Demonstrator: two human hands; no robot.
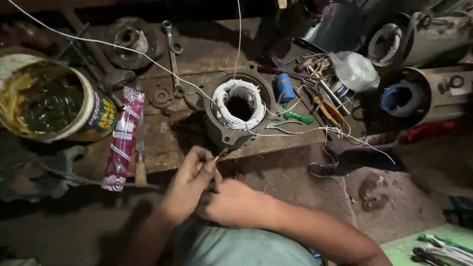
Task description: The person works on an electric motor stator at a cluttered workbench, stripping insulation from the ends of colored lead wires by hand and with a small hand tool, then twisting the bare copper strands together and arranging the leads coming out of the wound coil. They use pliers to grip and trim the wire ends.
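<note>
Left hand (189, 184) and right hand (231, 202), both pinched shut on a thin wire (217, 157) at lower centre, could snap it, I judge, by overtwisting near the stator (240, 106).

Dull grey metal stator housing (235, 129) wound with matt white cord, on a rough, grimy wooden bench (207, 54).

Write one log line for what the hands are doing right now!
left hand: pinches thin wire | right hand: closed beside it | ahead: motor stator, white windings | bench: wrench, tin
</note>
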